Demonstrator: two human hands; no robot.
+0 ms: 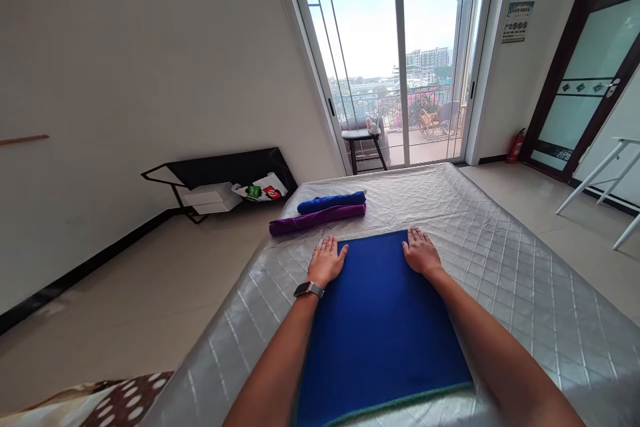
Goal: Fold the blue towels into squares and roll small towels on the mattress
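Quilted silver bed (500, 260) carrying all items. Blue towel (380, 320) spread flat mid-bed, far edge toward the balcony door (400, 60). Beyond the towel's far left corner: rolled purple towel (317, 219), rolled blue towel (331, 202) touching it on the far side.

Risk, judged: slick bed cover, so uneven pressing at one corner likely to slide or skew the towel, wrinkling the far edge; a forward shove could push it into the rolls.

Left hand (327, 261) flat on the towel's far left corner, fingers (330, 245) extended, slightly spread, gripping nothing. Right hand (421, 252) flat on the far right corner, likewise splayed, nothing held. Watch (309, 289) on left wrist.
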